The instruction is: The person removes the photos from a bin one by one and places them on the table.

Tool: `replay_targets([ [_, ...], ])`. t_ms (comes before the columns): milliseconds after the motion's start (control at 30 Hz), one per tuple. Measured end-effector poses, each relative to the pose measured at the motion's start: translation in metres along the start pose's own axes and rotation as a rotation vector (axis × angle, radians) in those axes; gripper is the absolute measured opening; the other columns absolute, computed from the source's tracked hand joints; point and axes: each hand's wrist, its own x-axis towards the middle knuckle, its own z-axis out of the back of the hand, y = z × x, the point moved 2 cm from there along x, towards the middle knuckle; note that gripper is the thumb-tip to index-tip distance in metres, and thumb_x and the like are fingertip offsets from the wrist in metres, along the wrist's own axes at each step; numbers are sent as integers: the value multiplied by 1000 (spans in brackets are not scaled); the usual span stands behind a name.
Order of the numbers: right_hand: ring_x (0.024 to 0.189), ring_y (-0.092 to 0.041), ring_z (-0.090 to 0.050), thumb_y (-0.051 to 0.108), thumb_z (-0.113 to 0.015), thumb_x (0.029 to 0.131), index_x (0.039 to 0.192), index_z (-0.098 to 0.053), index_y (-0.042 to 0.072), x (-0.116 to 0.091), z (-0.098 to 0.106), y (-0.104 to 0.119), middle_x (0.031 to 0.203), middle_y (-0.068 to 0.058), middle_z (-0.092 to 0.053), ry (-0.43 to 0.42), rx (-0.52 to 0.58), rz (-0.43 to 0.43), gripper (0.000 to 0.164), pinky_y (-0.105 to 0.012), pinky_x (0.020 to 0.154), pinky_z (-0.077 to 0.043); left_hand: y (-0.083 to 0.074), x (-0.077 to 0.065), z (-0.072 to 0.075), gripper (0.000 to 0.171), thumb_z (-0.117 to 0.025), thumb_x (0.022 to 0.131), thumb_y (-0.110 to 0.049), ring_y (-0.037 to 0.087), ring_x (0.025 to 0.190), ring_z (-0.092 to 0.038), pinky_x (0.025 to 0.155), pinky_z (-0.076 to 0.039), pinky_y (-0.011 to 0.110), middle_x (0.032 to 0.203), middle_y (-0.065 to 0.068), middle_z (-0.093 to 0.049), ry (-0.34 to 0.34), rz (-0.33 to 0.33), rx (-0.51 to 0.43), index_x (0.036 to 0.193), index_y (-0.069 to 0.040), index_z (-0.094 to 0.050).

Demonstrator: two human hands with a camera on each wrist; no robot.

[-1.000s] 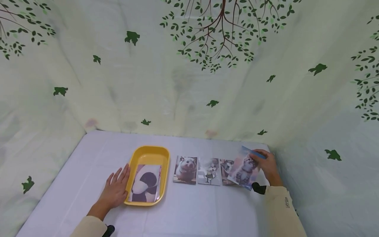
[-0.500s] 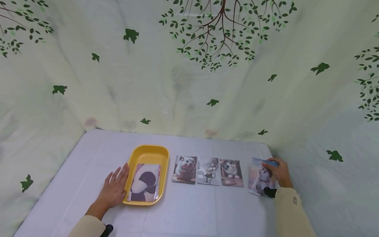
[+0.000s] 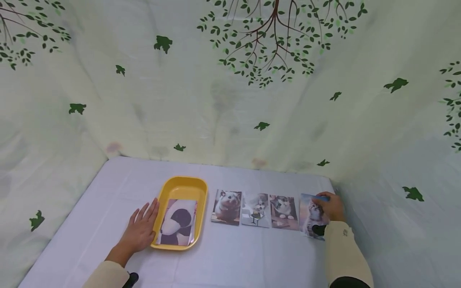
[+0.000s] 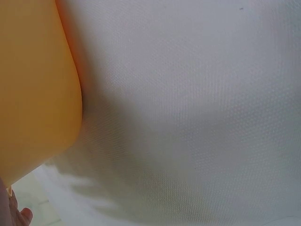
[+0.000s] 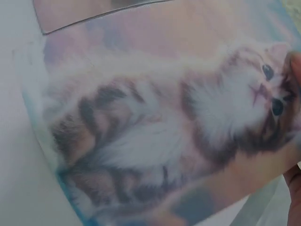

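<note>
My right hand (image 3: 331, 207) pinches the upper right of a kitten picture card (image 3: 310, 214) at the right end of a row. In the right wrist view the thumb lies over the card's edge, and a neighbouring card (image 5: 84, 10) meets its side. My left hand (image 3: 138, 232), fingers extended, rests against the left side of a yellow tray (image 3: 184, 181). Inside the tray lies a small stack of cards with a panda-like picture (image 3: 175, 224) on top. The left wrist view shows mostly the tray's outer wall (image 4: 37, 89).
Left of the kitten card, a hamster card (image 3: 227, 207), a greyish card with a drinking glass (image 3: 256, 210) and a cat card (image 3: 283, 212) lie side by side. A white cloth (image 3: 230, 260) covers the table. Leaf-printed curtains (image 3: 201, 100) stand behind and at both sides.
My right hand first carried the kitten card right, uncovering the cat card, then brought it back left until it lay beside that card. My left hand has stayed at the tray.
</note>
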Motion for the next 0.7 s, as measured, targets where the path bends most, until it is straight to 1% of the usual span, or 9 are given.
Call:
replay_targets([
  [133, 94, -39, -54, 9, -72, 84, 95, -68, -6, 3, -1, 1, 108, -29, -62, -29, -45, 59, 20, -46, 76, -43, -1, 0, 0, 83, -55, 83, -15, 43, 140, -15, 113, -11, 62, 158, 19, -15, -3, -3, 7, 151, 4, -12],
  [200, 96, -40, -54, 6, -70, 84, 97, -67, -7, 6, -2, 1, 109, -30, -61, -21, -56, 75, 18, -50, 79, -43, -1, 0, 0, 83, -55, 82, -15, 43, 140, -16, 113, -11, 62, 157, 19, -16, -9, -4, 7, 150, 4, -13],
  [333, 96, -43, -56, 3, -68, 85, 99, -66, -9, 10, -4, 1, 106, -31, -61, -9, -98, 115, 19, -54, 81, -45, -1, 0, 0, 83, -55, 82, -15, 43, 141, -15, 113, -11, 62, 157, 19, -15, -5, -6, 9, 151, 4, -13],
  [433, 98, -47, -55, 1, -67, 83, 102, -65, -11, 9, -4, 3, 107, -34, -60, -7, -125, 112, 22, -58, 84, -45, 0, 1, -2, 84, -55, 83, -14, 42, 141, -14, 113, -11, 61, 158, 18, -14, 0, -7, 10, 151, 3, -10],
  [533, 105, -50, -53, 2, -65, 85, 107, -64, -10, 9, -5, 6, 114, -35, -58, -3, -179, 79, 25, -62, 87, -43, 1, 1, -3, 84, -54, 82, -14, 42, 141, -15, 113, -11, 61, 158, 18, -13, -8, -11, 11, 152, 3, -9],
  [633, 111, -50, -51, 7, -63, 89, 112, -63, -7, 12, -7, 7, 122, -33, -56, -1, -225, 41, 28, -65, 92, -38, 1, 1, -3, 85, -54, 82, -14, 42, 140, -15, 113, -11, 61, 158, 17, -13, -14, -11, 7, 152, 2, -9],
  [700, 114, -49, -49, 11, -63, 90, 115, -63, -5, 15, -10, 8, 125, -31, -55, 4, -216, 36, 29, -67, 95, -34, 1, 1, -3, 84, -54, 82, -14, 42, 140, -15, 113, -11, 61, 159, 17, -12, -13, -7, 3, 152, 3, -9],
])
